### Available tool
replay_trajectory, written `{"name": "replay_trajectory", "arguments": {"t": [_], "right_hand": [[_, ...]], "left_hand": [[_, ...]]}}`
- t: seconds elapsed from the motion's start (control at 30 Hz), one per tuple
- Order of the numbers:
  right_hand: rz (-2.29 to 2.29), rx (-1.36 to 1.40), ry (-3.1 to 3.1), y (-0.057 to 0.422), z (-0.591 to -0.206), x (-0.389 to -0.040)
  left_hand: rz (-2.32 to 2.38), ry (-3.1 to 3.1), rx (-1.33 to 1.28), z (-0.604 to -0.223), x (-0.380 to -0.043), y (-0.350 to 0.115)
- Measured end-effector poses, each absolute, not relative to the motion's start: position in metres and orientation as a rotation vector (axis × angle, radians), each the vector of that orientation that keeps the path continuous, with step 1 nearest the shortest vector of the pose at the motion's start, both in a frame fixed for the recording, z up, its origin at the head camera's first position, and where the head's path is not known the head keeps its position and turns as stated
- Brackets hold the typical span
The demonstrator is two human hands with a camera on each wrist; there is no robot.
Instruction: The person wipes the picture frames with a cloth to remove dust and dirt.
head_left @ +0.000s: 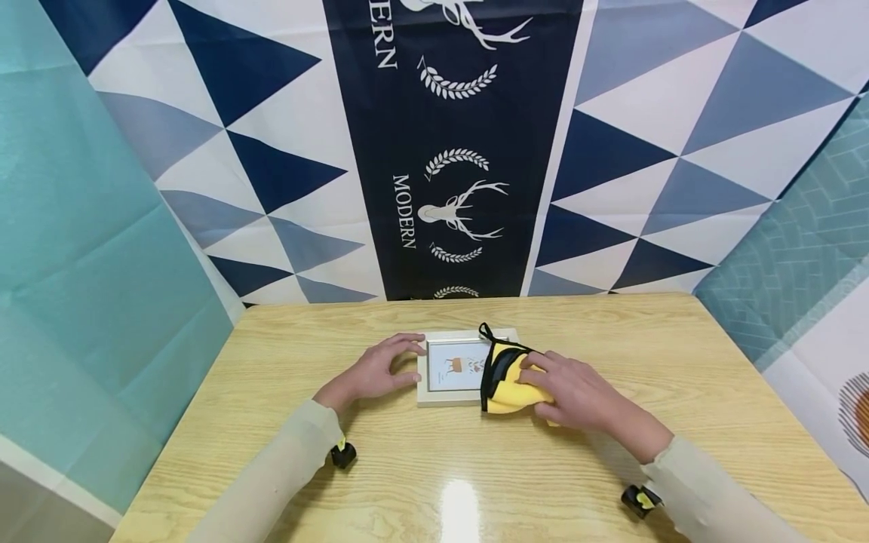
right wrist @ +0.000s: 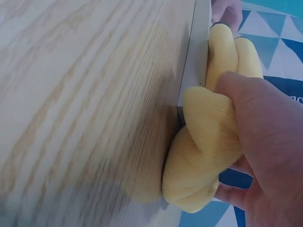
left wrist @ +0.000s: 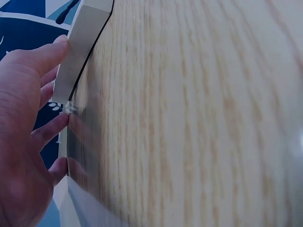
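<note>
A white picture frame (head_left: 422, 392) lies flat on the wooden table, its print of an orange-bodied deer facing up. At its left side is my left hand (head_left: 376, 367), with the thumb and fingertips touching the border. The left wrist view shows the thumb of my left hand (left wrist: 23, 94) extended along the side of the frame (left wrist: 85, 42). My right hand (head_left: 577, 388) grips a bunched yellow cloth (head_left: 512, 392) with black trim and a hanging loop. The cloth covers the frame's right part. In the right wrist view the cloth (right wrist: 203, 146) bulges below the thumb.
The pale wooden table (head_left: 434, 452) reaches back to a wall covering (head_left: 455, 151) with deer heads and blue triangles. Teal fabric (head_left: 102, 226) hangs at the left. A black wrist camera (head_left: 342, 455) sits beneath the left sleeve, and another camera (head_left: 638, 500) beneath the right.
</note>
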State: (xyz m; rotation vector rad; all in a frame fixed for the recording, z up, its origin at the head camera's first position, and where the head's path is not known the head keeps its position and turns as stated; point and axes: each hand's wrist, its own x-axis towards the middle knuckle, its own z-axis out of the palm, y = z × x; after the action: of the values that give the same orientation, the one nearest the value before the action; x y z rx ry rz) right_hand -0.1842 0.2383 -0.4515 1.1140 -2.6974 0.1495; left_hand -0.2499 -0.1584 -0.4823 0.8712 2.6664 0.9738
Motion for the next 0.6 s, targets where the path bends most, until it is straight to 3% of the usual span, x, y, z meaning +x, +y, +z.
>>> {"name": "replay_trajectory", "arguments": {"t": [0.43,0.6], "right_hand": [[0.168,0.888,-2.654,0.243,-0.434,-0.203],[0.278,0.780,-2.691,0.242,-0.428,-0.213]], "left_hand": [[1.000,2.703,0.974,-0.501,-0.258,-0.164],[0.989,2.687,0.924,-0.492,-0.254,-0.162]]}}
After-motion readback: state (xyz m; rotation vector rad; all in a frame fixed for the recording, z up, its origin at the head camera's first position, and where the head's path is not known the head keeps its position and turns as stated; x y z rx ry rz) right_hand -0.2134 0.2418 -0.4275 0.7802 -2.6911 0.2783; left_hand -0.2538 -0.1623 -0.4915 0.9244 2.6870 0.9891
